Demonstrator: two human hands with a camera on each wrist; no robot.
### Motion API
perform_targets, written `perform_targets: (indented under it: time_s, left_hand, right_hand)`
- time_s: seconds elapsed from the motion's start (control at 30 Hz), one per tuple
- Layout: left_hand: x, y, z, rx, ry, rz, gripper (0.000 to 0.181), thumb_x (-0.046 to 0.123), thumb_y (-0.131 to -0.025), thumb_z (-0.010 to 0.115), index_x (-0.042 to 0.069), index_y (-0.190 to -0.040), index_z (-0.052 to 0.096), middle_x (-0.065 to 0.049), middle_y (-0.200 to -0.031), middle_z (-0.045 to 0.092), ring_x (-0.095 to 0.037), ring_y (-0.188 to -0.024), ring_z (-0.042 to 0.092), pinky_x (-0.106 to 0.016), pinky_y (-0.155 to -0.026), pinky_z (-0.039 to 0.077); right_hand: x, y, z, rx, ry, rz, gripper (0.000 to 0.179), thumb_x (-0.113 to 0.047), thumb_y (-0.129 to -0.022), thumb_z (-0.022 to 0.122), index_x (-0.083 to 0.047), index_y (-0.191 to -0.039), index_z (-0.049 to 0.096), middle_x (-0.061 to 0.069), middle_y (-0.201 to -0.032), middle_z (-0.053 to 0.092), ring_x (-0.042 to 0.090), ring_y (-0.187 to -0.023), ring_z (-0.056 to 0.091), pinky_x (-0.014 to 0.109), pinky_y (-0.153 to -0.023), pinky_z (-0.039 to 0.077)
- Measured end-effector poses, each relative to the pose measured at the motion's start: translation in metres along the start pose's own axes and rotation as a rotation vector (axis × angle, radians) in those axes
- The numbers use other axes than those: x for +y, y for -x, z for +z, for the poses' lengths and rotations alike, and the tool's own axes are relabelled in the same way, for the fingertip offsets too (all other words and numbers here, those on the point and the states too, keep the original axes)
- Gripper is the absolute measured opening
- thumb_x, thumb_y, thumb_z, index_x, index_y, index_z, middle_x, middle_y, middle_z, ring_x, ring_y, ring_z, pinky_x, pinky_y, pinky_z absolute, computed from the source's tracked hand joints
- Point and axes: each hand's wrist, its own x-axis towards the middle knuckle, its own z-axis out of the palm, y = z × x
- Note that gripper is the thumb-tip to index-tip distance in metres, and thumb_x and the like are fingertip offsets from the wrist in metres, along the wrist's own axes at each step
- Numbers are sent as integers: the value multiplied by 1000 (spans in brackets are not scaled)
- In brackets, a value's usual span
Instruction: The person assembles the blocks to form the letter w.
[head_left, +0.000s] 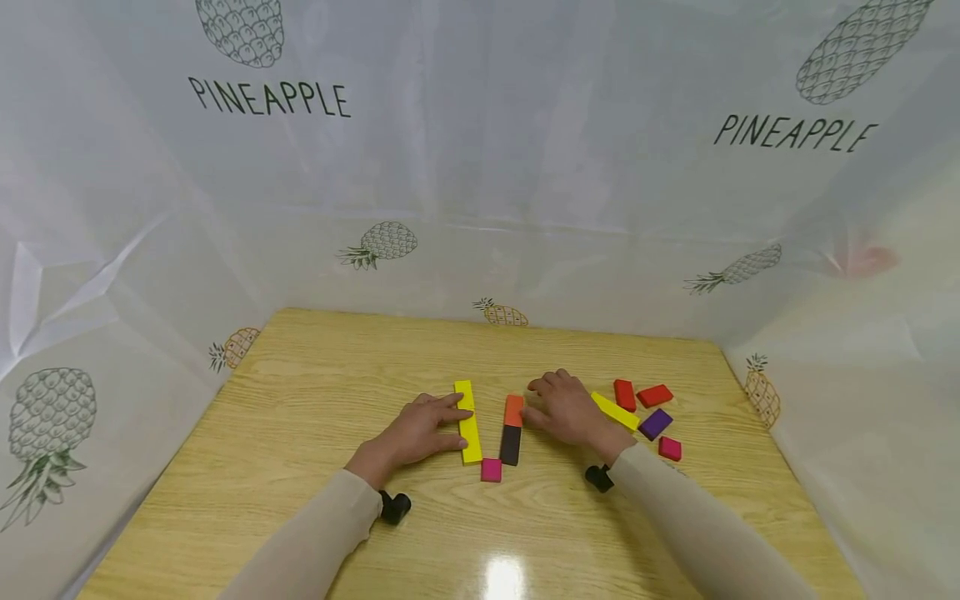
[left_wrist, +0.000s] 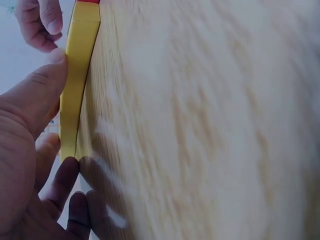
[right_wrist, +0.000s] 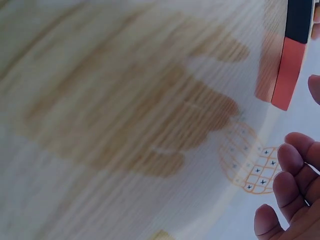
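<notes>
My left hand (head_left: 420, 429) rests against a yellow strip (head_left: 469, 427), which looks like yellow blocks laid end to end. Its fingers reach over the strip and the thumb touches the near part; in the left wrist view the thumb lies along the yellow side (left_wrist: 80, 60). To the right, an orange block (head_left: 513, 410) and a black block (head_left: 511, 446) lie end to end. A pink block (head_left: 491, 470) sits near the lower ends of both rows. Beside the orange block is my right hand (head_left: 566, 408), fingers loosely bent and holding nothing; the right wrist view shows a gap between thumb and block.
Right of my right hand lie another yellow block (head_left: 615, 412), red blocks (head_left: 625, 395), a purple block (head_left: 656, 424) and a second pink block (head_left: 671, 449). The wooden table (head_left: 337, 358) meets pineapple-printed sheeting (head_left: 525, 167) at the back and sides.
</notes>
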Motion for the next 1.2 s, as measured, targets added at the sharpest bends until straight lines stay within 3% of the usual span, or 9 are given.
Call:
perform_targets:
  time_s: [0.27,0.47,0.63,0.8,0.9,1.03,1.2]
  left_hand:
    - [1,2,0,19,44,-42,51,41,-99,73,26,-147,65,1,-165,47,-28,-144,47,-53,-120,37]
    - [7,4,-6,103,72,-67,45,38,-101,72,25,-144,68,0,-163,49,-28,-143,50,-50,-119,41]
    - [24,0,-10,150,-12,-6,41,38,-102,71,25,-141,71,-1,-157,56,-27,-136,54,-50,-117,43]
    - [47,-16,-4,65,-99,85,46,40,-103,69,26,-146,66,2,-159,55,-30,-141,50,-56,-120,35]
    - [59,-27,2,10,-144,141,48,41,-101,71,25,-146,67,1,-159,55,-30,-139,51,-58,-116,39]
    - [67,-39,8,-46,-215,197,49,43,-98,74,25,-143,69,-2,-159,55,-28,-136,53,-54,-110,44]
    - [70,-46,15,-102,-259,207,54,47,-95,76,27,-144,68,2,-162,51,-28,-140,50,-53,-112,42]
  right_hand:
    - [5,5,-2,22,-3,19,45,-41,-102,69,-5,-127,70,10,-117,69,30,-106,59,52,-94,51]
    - [10,11,-10,37,-25,64,43,-38,-102,70,-4,-129,69,10,-117,69,31,-107,59,54,-95,50]
    - [17,23,-16,47,-40,103,43,-37,-102,70,-3,-129,69,11,-118,69,32,-109,59,57,-98,50]
    - [27,38,-23,55,-39,118,44,-36,-102,69,-2,-130,69,12,-118,69,33,-111,59,56,-99,50]
    - [32,48,-29,78,-26,126,43,-35,-102,70,-1,-128,70,12,-117,70,34,-111,61,55,-98,51]
    - [37,64,-35,89,-24,148,41,-34,-101,71,-1,-126,71,13,-118,70,35,-112,61,57,-100,50]
    - [44,86,-42,94,10,157,41,-31,-99,74,1,-124,70,17,-120,69,41,-117,62,61,-108,47]
